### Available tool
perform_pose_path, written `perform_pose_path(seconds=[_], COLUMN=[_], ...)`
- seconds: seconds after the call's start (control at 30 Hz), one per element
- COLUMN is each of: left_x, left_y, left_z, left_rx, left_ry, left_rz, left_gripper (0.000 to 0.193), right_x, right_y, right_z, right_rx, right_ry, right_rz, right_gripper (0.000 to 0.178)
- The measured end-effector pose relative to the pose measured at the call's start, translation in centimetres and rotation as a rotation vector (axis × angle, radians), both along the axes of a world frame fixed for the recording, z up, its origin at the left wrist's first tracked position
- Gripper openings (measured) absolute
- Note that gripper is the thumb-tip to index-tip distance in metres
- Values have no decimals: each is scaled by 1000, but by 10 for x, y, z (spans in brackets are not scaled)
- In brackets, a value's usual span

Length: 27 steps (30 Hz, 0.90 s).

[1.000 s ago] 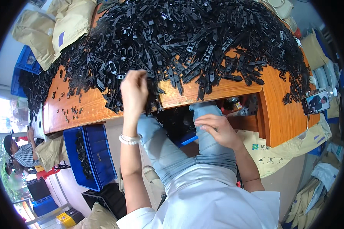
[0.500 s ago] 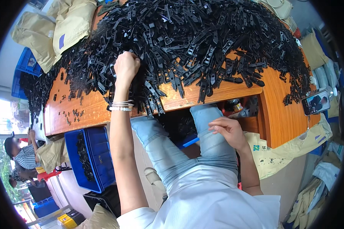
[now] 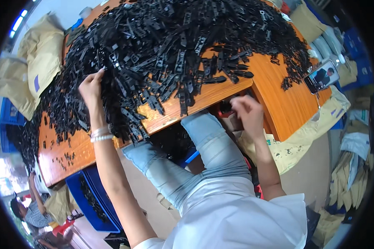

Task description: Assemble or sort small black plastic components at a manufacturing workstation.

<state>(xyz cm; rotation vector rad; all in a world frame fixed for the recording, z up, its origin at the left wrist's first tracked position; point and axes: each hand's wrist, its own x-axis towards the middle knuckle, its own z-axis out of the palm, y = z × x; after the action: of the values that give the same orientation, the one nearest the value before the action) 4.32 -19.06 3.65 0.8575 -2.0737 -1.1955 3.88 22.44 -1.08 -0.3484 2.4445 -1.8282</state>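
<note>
A broad heap of black plastic clip-like pieces (image 3: 153,54) covers most of the wooden table (image 3: 284,106). At the heap's near left side is my left hand (image 3: 91,88), thumb and fingers pinched together beside the black pieces. What lies in that pinch, if anything, is too small to make out. My right hand (image 3: 250,114) hovers by the table's front edge, above the open recess and near my right thigh. Its fingers are loosely bent, apart from the thumb and slightly blurred; nothing shows between them.
A phone (image 3: 322,76) stands at the table's right side. Paper sacks (image 3: 41,62) lean at the far left, and another sack (image 3: 295,151) hangs at the right. A blue bin (image 3: 93,199) with black pieces sits below the left edge. Another person (image 3: 31,211) is at the lower left.
My view has turned, so the table sits further left. My left hand has moved left along the heap, still pinched. My right hand has risen from my thigh toward the table edge.
</note>
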Motion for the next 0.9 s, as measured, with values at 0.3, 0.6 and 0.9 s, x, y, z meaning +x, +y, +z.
perform_pose_path(seconds=[0.3, 0.6, 0.9], left_x=[27, 57, 70], left_y=[79, 174, 215], left_z=[27, 22, -7], left_rx=[288, 525, 775], left_ry=[234, 148, 318], left_rz=[-228, -507, -718], left_gripper=[13, 40, 37], right_x=[-109, -135, -48], right_y=[21, 25, 1], right_z=[8, 17, 46], right_rx=[520, 915, -280], right_ry=[418, 245, 109], right_rz=[-385, -316, -1], right_gripper=[17, 23, 18])
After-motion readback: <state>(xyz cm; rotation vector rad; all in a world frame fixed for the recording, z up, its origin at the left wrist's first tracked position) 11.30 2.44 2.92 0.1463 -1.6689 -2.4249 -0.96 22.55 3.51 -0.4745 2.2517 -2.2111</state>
